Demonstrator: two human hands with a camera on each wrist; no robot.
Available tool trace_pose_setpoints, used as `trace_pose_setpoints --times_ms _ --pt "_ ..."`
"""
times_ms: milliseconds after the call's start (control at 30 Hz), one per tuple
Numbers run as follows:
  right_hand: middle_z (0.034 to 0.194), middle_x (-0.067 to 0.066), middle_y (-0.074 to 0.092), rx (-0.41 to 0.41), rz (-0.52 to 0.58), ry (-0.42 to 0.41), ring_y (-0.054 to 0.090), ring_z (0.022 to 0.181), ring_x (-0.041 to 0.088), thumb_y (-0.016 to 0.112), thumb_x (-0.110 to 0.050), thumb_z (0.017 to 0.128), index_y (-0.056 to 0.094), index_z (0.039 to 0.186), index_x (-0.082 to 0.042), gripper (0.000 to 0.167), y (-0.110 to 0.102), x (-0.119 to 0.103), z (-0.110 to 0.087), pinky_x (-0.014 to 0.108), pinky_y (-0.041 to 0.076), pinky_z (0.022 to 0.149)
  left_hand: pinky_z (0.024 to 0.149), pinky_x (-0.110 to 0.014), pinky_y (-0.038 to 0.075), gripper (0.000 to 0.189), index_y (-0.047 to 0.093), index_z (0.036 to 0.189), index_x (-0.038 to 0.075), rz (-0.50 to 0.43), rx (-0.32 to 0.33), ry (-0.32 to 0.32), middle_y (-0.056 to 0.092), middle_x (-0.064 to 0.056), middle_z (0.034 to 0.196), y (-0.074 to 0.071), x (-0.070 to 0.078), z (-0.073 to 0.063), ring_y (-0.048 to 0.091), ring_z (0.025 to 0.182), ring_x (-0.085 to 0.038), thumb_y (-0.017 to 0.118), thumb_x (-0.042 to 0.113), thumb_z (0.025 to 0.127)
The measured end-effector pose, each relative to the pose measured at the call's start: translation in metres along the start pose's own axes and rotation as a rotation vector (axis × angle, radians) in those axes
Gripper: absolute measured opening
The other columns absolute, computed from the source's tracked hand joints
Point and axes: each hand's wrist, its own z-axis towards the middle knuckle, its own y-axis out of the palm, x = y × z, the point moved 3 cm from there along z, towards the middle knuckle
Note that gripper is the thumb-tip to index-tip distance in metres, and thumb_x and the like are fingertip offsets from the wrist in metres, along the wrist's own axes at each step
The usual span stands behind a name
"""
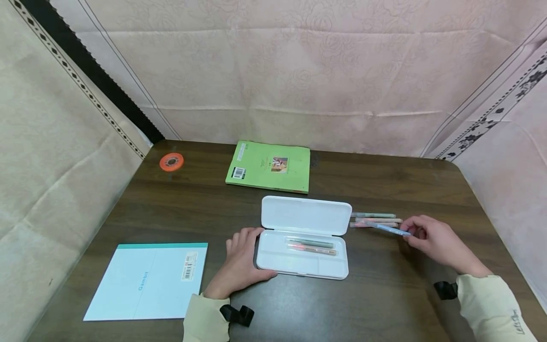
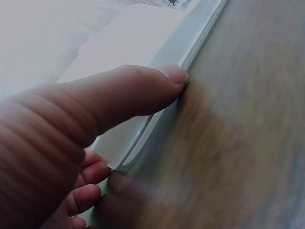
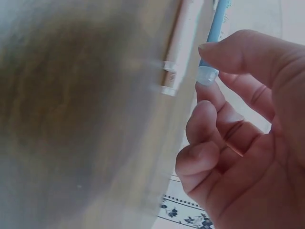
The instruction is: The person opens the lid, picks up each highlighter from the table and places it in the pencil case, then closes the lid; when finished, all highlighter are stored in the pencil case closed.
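Observation:
A white pen case (image 1: 305,213) lies opened on the table, its lid folded back. Inside the tray are a grey-green pen (image 1: 309,242) and a pinkish pen (image 1: 318,250). My left hand (image 1: 240,267) holds the case at its left end, thumb along the front edge and fingers at the far left side. Right of the case, my right hand (image 1: 438,241) pinches a blue pen (image 1: 388,229) by its end between thumb and index finger. In the right wrist view, the blue pen (image 3: 217,28) is lifted beside pale pens (image 3: 186,33) on the tabletop.
Several pens (image 1: 376,215) lie bunched at the case's right side. A green book (image 1: 265,166) lies behind the case, and an orange disc-shaped object (image 1: 172,162) sits at the far left. A light blue notebook (image 1: 145,285) is on the front left. Curtains (image 1: 299,71) hang around the table.

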Motion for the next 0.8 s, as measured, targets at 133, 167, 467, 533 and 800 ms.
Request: trace_pose_setpoints --times_ms 133,167,467,533,800 --pt "0.081 -0.006 0.056 0.015 -0.007 0.006 0.045 0.068 -0.002 0.075 -0.003 0.081 0.065 0.093 -0.016 0.02 -0.008 -0.004 -0.001 0.022 0.04 0.056 0.087 -0.043 0.024 0.097 0.042 0.141 0.01 -0.003 0.0 0.001 0.046 -0.009 0.131 0.0 0.0 0.0 0.039 0.11 -0.026 0.088 0.048 0.064" --pt "0.081 -0.005 0.056 0.015 -0.011 0.008 0.045 0.067 -0.002 0.075 -0.004 0.081 0.065 0.093 -0.016 0.02 -0.01 -0.004 -0.001 0.022 0.04 0.056 0.087 -0.042 0.024 0.097 0.042 0.141 0.01 -0.004 0.0 0.002 0.045 -0.009 0.132 0.0 0.0 0.0 0.039 0.11 -0.026 0.088 0.048 0.064" --pt "0.079 -0.007 0.057 0.063 0.006 0.01 0.048 0.066 -0.003 0.075 -0.004 0.081 0.066 0.093 -0.019 0.021 -0.024 -0.014 -0.003 0.021 0.04 0.056 0.087 -0.042 0.024 0.097 0.042 0.141 0.01 -0.007 0.004 0.004 0.045 -0.01 0.131 0.0 0.0 0.0 0.039 0.112 -0.027 0.088 0.046 0.064" --pt "0.079 -0.008 0.057 0.079 0.007 -0.002 0.048 0.066 -0.003 0.075 -0.004 0.081 0.066 0.093 -0.02 0.022 -0.026 -0.02 -0.003 0.02 0.04 0.056 0.087 -0.042 0.024 0.097 0.042 0.141 0.01 -0.009 0.005 0.004 0.045 -0.01 0.131 0.0 0.001 0.0 0.039 0.112 -0.027 0.088 0.046 0.064" --pt "0.083 -0.013 0.057 0.127 0.018 -0.108 0.047 0.067 -0.003 0.077 -0.001 0.077 0.067 0.094 -0.023 0.029 -0.028 -0.055 0.001 0.015 0.038 0.058 0.087 -0.042 0.024 0.097 0.042 0.141 0.009 -0.009 0.001 -0.006 0.045 -0.01 0.131 -0.001 0.002 -0.001 0.039 0.114 -0.028 0.088 0.047 0.064"
